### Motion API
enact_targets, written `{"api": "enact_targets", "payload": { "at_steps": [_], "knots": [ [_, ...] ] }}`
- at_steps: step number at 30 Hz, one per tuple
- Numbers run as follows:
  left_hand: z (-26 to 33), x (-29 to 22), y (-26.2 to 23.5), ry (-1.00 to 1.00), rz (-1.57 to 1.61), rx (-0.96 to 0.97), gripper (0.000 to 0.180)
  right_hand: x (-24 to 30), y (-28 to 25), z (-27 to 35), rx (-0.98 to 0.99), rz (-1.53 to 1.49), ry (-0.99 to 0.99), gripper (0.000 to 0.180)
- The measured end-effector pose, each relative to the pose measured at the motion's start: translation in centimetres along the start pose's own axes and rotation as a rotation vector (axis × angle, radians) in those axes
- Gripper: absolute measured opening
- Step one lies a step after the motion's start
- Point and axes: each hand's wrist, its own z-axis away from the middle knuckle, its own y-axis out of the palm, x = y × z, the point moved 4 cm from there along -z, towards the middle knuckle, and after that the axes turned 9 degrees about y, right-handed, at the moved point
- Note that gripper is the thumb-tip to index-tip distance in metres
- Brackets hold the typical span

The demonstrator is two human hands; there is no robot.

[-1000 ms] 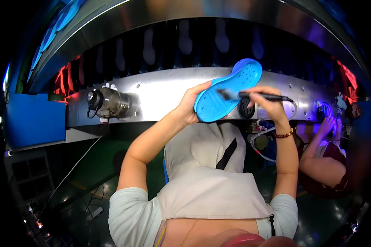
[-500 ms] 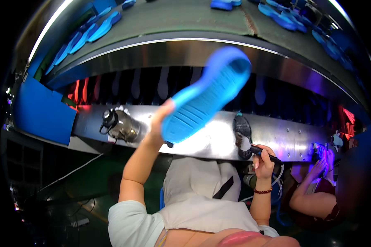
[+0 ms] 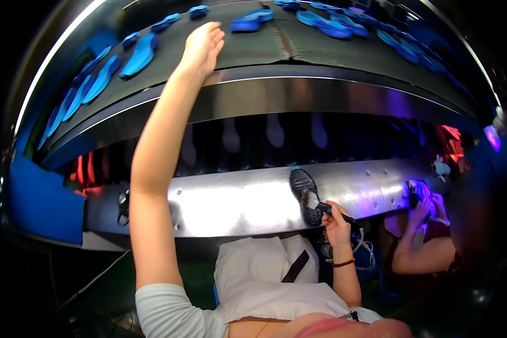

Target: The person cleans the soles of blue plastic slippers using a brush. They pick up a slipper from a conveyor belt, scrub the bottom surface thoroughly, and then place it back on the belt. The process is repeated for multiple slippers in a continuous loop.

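My left hand reaches out over the green conveyor belt, its fingers stretched and holding nothing. A blue shoe sole lies on the belt to its left, and another blue sole to its right. My right hand grips the black handle of a brush with pale bristles. Those bristles rest over a black, sole-shaped piece on the metal ledge. The right wrist wears a bead bracelet.
More blue soles lie along the belt on both sides. Under the belt's metal edge is a dark recess with pale sole shapes. A bottle is mostly hidden by my left arm. At right, another person's hands work under violet light.
My left hand has moved up and away from the ledge to the belt, and the blue sole it held is out of it. My right hand still holds the brush over the black piece.
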Motion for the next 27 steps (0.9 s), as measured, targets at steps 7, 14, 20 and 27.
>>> {"api": "enact_targets", "payload": {
  "at_steps": [7, 14, 20, 27],
  "knots": [
    [-9.4, 4.0, 3.7, 0.647, -1.616, 0.266, 0.078, -1.1, -0.5, 0.3, 0.083, -0.003, 0.069, 0.027],
    [-4.8, 1.9, 4.7, 0.600, -1.886, 0.528, 0.033, -1.2, -0.3, -0.3, 0.103, -0.071, 0.090, 0.029],
    [7.4, -4.4, 1.4, 0.548, -0.867, 0.084, 0.033, -0.8, -1.2, -1.1, 0.004, -0.080, 0.099, 0.025],
    [18.9, 0.6, -7.1, -0.154, 0.179, -0.170, 0.050, -0.3, -1.5, -2.2, 0.004, -0.131, 0.030, 0.026]
  ]
}}
